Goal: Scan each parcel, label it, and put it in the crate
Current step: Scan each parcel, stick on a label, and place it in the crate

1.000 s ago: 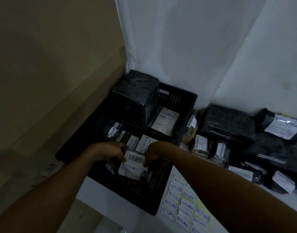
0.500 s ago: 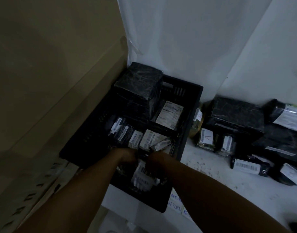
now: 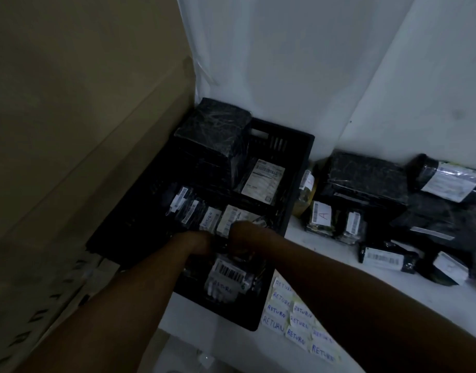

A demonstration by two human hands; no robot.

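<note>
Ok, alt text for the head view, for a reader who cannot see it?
Both hands, left hand and right hand, reach into a black crate over a parcel marked RETURN with a barcode. More dark parcels lie on the white surface to the right, and RETURN stickers sit beside the crate.

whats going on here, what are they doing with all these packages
A person is sorting parcels. Both hands, left hand and right hand, are down inside the black crate, on a small parcel with a barcode and a handwritten RETURN label. The crate already holds several labelled parcels. More wrapped parcels wait on the white surface to the right, and a sheet of RETURN stickers lies beside the crate.
</note>
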